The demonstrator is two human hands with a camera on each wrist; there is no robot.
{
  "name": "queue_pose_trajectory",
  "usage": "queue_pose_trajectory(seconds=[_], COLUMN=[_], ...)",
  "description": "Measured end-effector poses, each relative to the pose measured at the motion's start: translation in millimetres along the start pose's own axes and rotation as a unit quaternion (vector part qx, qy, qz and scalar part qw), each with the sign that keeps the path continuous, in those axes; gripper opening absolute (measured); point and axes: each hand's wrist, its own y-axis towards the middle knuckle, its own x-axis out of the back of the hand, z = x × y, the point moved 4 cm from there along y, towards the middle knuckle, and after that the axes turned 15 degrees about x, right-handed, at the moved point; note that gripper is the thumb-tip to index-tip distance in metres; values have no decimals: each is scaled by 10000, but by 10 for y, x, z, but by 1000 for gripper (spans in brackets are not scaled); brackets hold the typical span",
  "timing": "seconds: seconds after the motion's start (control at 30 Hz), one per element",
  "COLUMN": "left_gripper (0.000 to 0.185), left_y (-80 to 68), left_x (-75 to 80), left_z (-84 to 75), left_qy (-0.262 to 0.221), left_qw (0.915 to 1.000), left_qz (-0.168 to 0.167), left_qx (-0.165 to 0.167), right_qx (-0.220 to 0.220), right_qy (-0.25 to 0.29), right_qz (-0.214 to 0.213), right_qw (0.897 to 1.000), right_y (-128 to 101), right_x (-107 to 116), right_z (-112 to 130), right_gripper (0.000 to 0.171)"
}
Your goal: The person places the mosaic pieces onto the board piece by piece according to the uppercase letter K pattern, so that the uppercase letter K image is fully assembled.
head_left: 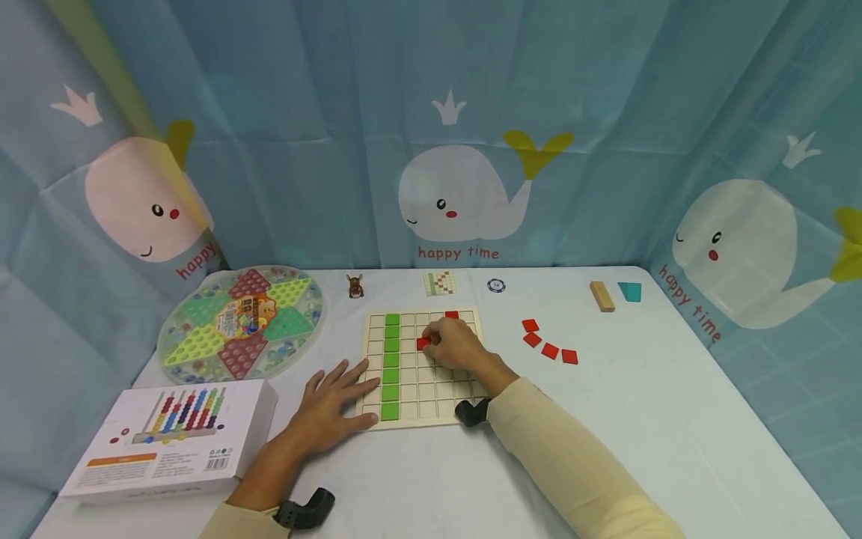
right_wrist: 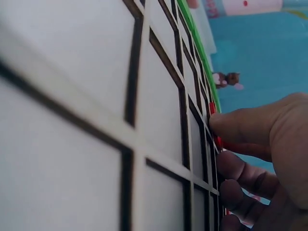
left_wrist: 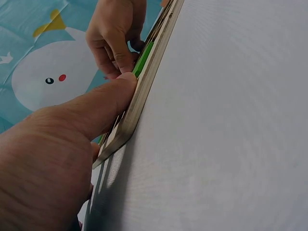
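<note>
A wooden grid board [head_left: 427, 409] lies on the table, with a column of several green square tiles [head_left: 390, 359] near its left side. My right hand [head_left: 454, 346] reaches over the upper middle of the board. Its thumb and fingers pinch a red square tile [head_left: 422, 343] at one of the cells; in the right wrist view the thumb presses on this tile [right_wrist: 212, 108]. Another red tile [head_left: 452, 315] sits in the top row, partly behind that hand. My left hand [head_left: 331, 408] rests with spread fingers on the board's left edge, its thumb [left_wrist: 113, 98] touching the rim.
Several loose red tiles [head_left: 550, 350] lie right of the board. Behind it are a small brown figurine [head_left: 355, 286], a patterned card [head_left: 441, 283] and a round chip [head_left: 496, 285]. A wooden block [head_left: 602, 296] and teal piece [head_left: 630, 291] lie far right; a round game board [head_left: 202, 299] and box [head_left: 182, 442] stand left.
</note>
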Motion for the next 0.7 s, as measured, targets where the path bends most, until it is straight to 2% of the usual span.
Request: queue_pose_trajectory(seconds=[0.17, 0.37, 0.57, 0.7], left_gripper=[61, 61, 62, 62], left_y=[1, -3, -2, -12], left_x=[1, -1, -15, -1], left_z=[-3, 0, -1, -4], left_qy=[18, 1, 28, 52], left_qw=[10000, 10000, 10000, 10000], left_qz=[35, 14, -9, -28], left_qx=[37, 3, -15, 15], right_qx=[153, 397, 648, 950], right_qy=[111, 294, 269, 250], right_qz=[-64, -311, -683, -970], right_qw=[9998, 9983, 9952, 9904], right_y=[-40, -162, -433, -635], right_x=[71, 326, 692, 901], right_z=[32, 127, 274, 282], right_gripper=[32, 35, 34, 35])
